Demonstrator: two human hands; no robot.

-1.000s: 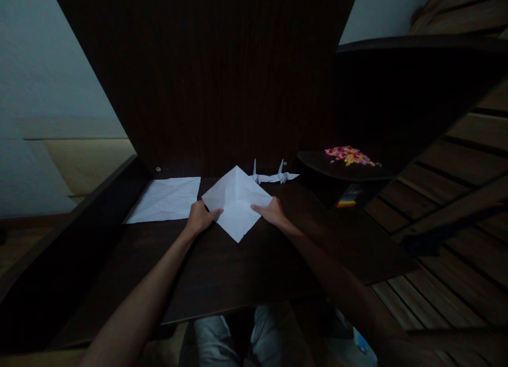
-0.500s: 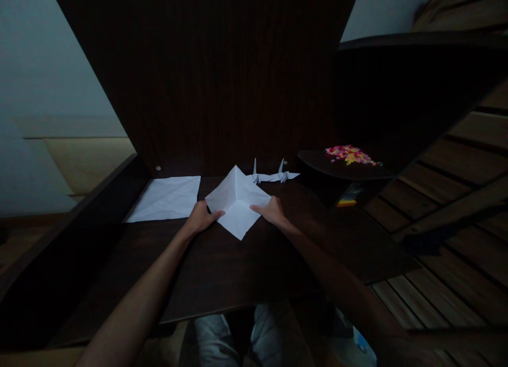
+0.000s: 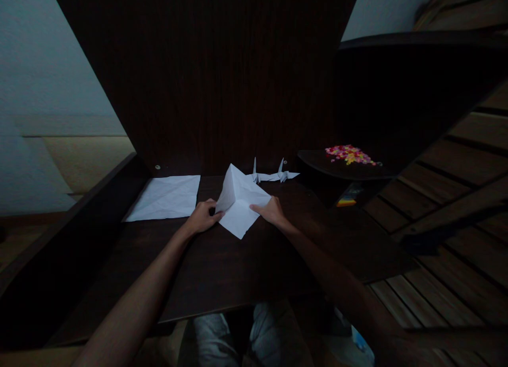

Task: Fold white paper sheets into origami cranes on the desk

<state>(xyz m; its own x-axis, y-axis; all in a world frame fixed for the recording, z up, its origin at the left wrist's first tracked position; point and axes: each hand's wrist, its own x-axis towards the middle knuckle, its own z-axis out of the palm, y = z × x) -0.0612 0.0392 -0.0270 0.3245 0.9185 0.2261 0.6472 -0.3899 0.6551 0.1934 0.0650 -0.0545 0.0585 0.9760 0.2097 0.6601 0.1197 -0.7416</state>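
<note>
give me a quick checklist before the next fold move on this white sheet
1. Left hand holding the white sheet near its left corner: ok
2. Right hand holding near the right corner: ok
3. Sheet flat: not ok, its left side is bent up
4. Sheet apart from the folded paper figures behind: cannot tell, they overlap in view
5. Colourful pieces away from both hands: ok

The held sheet [image 3: 241,214] is sitting between the left hand [image 3: 202,217] and right hand [image 3: 273,211]. Left of it, another sheet [image 3: 166,197] is lying on the desk [image 3: 238,271]; behind it, rightward, paper cranes [image 3: 273,177] are standing; farther right, a shelf [image 3: 317,163] is bearing small pieces [image 3: 352,155].
</note>
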